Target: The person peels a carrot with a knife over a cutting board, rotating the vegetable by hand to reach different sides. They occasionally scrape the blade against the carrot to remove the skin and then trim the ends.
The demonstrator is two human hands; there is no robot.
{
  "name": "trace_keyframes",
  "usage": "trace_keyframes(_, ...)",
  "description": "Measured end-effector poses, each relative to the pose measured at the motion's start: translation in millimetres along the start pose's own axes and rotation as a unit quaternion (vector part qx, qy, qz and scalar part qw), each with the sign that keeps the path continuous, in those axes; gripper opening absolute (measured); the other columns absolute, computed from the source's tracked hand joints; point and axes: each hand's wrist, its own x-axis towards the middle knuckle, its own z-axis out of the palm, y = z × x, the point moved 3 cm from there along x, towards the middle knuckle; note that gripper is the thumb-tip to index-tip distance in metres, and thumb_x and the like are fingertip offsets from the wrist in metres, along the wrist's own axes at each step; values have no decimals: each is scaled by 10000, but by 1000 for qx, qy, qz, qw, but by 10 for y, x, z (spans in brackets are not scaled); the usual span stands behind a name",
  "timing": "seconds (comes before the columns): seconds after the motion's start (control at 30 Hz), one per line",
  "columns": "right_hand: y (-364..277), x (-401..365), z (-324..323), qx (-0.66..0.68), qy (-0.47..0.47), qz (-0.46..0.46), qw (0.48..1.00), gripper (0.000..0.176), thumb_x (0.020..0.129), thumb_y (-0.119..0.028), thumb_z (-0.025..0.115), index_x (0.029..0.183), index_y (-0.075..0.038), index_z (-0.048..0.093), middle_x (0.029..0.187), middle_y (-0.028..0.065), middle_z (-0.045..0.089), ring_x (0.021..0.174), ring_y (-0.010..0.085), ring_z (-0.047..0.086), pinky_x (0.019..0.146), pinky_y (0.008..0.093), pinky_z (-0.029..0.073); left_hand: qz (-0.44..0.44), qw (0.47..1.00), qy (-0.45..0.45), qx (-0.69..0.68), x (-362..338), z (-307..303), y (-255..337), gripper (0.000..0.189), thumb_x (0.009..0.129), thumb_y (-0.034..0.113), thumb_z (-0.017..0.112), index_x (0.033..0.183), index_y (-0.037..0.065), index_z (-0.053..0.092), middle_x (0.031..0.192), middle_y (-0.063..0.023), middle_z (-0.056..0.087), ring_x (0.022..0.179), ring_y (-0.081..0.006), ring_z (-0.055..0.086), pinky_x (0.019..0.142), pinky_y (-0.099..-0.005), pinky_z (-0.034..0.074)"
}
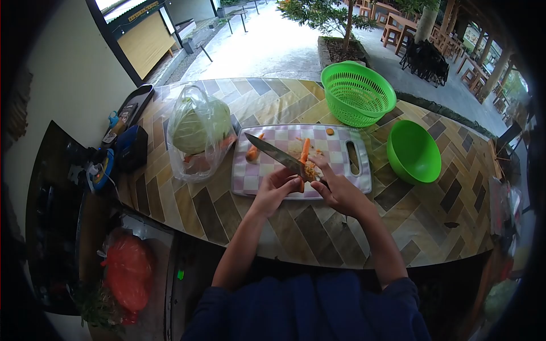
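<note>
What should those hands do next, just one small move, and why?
Probably a light scrape of the knife along the carrot. The left hand seems to grip the carrot's near end, the right hand holds the knife across it, and orange shavings lie on the cutting board.
</note>
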Motion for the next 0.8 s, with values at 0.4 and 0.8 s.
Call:
trace_keyframes(0.4,108,44,79,-56,47,-30,997,499,895,-275,444,1322,-169,209,566,200,536,587,410,553,520,476,400,-19,999,4,-26,1,23,4,336,843,45,553,1163,-35,489,1105,-88,562,969,-136,557,841,-263,473)
trace_keyframes(0.8,80,46,108,-128,83,-50,987,498,885,-275,460,1317,-185,229,514,156,523,503,379,546,445,485,406,-12,999,-1,-38,4,25,7,345,849,36,540,1182,-31,478,1118,-90,555,981,-134,552,849,-262,468)
